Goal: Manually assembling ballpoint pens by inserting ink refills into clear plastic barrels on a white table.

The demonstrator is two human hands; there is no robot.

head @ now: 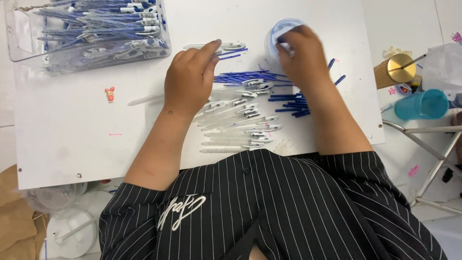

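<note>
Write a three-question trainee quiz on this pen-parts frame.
1. True or false: the clear bin of finished pens sits far left of the board.
2. The right hand reaches into: A) the small clear cup B) the teal cup.
3. What do the left hand fingers touch?

Key: 1 true; 2 A; 3 a clear pen barrel with a blue refill.

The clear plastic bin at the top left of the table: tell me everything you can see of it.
The clear plastic bin is a see-through, rigid-looking rectangular box with rounded corners, standing upright on the white table at its far left corner. It is well filled with assembled pens, blue with white parts, lying mostly lengthwise in a loose heap. Its top edge runs out of the picture. Neither hand touches it; the left hand is the nearer.
</note>
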